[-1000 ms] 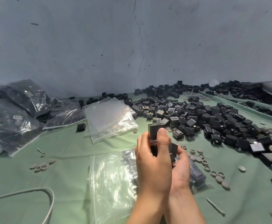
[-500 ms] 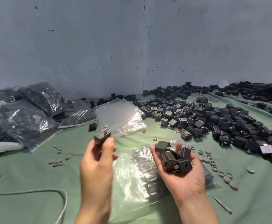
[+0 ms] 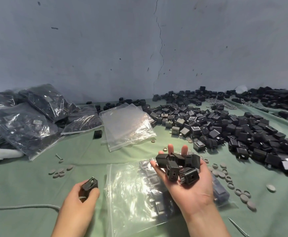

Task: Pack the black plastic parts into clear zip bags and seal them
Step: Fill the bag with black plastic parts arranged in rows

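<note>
My left hand (image 3: 81, 199) grips one black plastic part (image 3: 89, 184) low over the green cloth, just left of a clear zip bag (image 3: 133, 190) that lies flat with a few black parts inside. My right hand (image 3: 189, 187) is palm up above that bag, its fingers loosely spread, carrying several black parts (image 3: 178, 166) in a small heap. A big loose pile of black parts (image 3: 225, 130) covers the cloth to the right and back.
A stack of empty clear bags (image 3: 127, 125) lies mid-table. Filled bags (image 3: 25, 124) are heaped at the left. Grey round caps (image 3: 225, 175) are scattered right of the bag and others (image 3: 59, 172) at the left. A grey cable (image 3: 19, 206) runs along the near left. A wall stands behind.
My hands have separated. The left hand took one part off the stack and dropped left and down toward the cloth. The right hand stayed palm up with the rest.
</note>
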Demonstrator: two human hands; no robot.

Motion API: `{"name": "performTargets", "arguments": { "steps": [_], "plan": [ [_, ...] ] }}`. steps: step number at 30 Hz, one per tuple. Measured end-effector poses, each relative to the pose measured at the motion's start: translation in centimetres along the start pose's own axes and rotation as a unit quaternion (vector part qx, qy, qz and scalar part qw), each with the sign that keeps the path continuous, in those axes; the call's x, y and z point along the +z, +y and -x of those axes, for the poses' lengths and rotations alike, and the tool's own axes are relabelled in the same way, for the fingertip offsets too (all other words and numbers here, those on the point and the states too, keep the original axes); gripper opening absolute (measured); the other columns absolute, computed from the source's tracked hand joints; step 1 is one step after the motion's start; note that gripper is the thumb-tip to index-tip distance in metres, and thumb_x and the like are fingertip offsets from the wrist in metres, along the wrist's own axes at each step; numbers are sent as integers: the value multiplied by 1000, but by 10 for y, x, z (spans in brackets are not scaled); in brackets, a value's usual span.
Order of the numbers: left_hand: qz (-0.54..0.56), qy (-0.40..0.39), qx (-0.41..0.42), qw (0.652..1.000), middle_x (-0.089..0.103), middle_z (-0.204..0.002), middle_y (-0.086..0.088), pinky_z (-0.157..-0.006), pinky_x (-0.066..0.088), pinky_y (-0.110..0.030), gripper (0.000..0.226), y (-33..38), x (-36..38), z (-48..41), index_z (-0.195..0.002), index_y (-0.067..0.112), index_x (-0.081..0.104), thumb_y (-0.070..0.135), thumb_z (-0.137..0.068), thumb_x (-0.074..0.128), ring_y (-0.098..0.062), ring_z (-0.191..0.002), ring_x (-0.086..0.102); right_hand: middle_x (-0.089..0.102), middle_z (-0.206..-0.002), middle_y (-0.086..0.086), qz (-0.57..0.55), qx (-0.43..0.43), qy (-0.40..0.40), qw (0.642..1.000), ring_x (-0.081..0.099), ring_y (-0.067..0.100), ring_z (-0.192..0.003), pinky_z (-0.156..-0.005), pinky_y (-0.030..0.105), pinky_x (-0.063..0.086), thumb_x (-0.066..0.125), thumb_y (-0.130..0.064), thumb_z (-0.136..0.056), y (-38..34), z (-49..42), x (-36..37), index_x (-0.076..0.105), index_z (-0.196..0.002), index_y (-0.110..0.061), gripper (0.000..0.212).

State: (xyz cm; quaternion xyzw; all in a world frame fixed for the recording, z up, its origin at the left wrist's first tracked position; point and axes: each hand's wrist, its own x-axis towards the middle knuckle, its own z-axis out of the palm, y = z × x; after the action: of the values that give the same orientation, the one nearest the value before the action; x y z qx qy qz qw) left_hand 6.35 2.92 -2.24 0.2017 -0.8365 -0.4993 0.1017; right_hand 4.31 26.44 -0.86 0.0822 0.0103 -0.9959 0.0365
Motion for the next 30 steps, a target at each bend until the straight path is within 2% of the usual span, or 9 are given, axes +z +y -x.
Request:
{"name": "performTargets", "arguments": {
  "steps": [5, 9, 13, 15, 18, 21, 23, 27, 30],
  "plan": [
    [-92, -26, 62, 993, 68, -93, 12, -81, 38, -33, 34, -2, 4, -4, -95, 45, 55, 16, -83, 69, -20, -94, 62, 68, -127, 17, 39, 2, -10, 999, 65, 47, -111, -105, 69, 39, 58, -41, -87, -6, -8, -1, 75, -108, -22, 33],
    [-131, -77, 117, 981, 67, -101, 9, -96, 45, -41, 41, -7, 4, -10, -101, 49, 59, 15, -82, 74, -20, -103, 60, 68, -127, 16, 71, -3, -12, 997, 62, 47, -115, -104, 67, 41, 63, -38, -81, -12, -11, 0, 76, -109, -22, 35],
    [-149, -69, 151, 975, 59, -98, 12, -97, 42, -43, 53, -8, 9, -14, -103, 61, 55, 17, -82, 77, -15, -98, 57, 68, -126, 18, 80, -21, -8, 997, 62, 48, -116, -103, 68, 42, 63, -36, -82, -19, -13, 0, 76, -108, -20, 33],
    [-145, -65, 170, 972, 59, -100, 12, -100, 40, -45, 52, -11, 12, -16, -109, 58, 56, 18, -83, 76, -16, -100, 58, 68, -126, 19, 81, -27, 1, 996, 61, 50, -117, -102, 69, 42, 63, -35, -83, -22, -12, 1, 74, -113, -20, 35],
    [-189, -100, 217, 953, 52, -112, 26, -95, 29, -33, 52, -13, 14, -16, -129, 57, 44, 42, -86, 70, -8, -108, 49, 68, -124, 23, 41, -36, 14, 998, 62, 55, -112, -97, 75, 41, 63, -35, -88, -28, -13, 1, 76, -112, -17, 33],
    [-236, -126, 264, 926, 44, -118, 34, -86, 22, -23, 72, -20, 9, -19, -140, 55, 17, 75, -73, 36, 8, -111, 38, 70, -120, 19, -15, -79, 30, 996, 63, 53, -111, -93, 80, 40, 56, -34, -95, -41, -14, 2, 74, -113, -12, 34],
    [-238, -135, 275, 922, 48, -117, 32, -86, 25, -18, 78, -24, 5, -23, -143, 51, 24, 75, -69, 27, 10, -112, 38, 72, -118, 8, -51, -130, 27, 990, 67, 45, -110, -92, 78, 42, 48, -36, -100, -57, -16, 4, 66, -120, -14, 35],
    [-216, -127, 308, 918, 44, -120, 38, -87, 22, -22, 56, -20, 13, -26, -131, 53, 40, 72, -81, 56, 19, -114, 33, 76, -103, 1, -60, -246, 13, 967, 74, 34, -97, -89, 73, 48, 37, -35, -104, -96, -15, 6, 60, -121, -17, 33],
    [-217, -118, 329, 912, 46, -115, 39, -86, 23, -18, 36, -15, 23, -27, -124, 54, 43, 55, -91, 56, 20, -110, 32, 78, -90, 6, -87, -290, 8, 953, 74, 40, -86, -83, 76, 48, 35, -35, -104, -118, -12, 3, 57, -123, -17, 34]
  ]
}}
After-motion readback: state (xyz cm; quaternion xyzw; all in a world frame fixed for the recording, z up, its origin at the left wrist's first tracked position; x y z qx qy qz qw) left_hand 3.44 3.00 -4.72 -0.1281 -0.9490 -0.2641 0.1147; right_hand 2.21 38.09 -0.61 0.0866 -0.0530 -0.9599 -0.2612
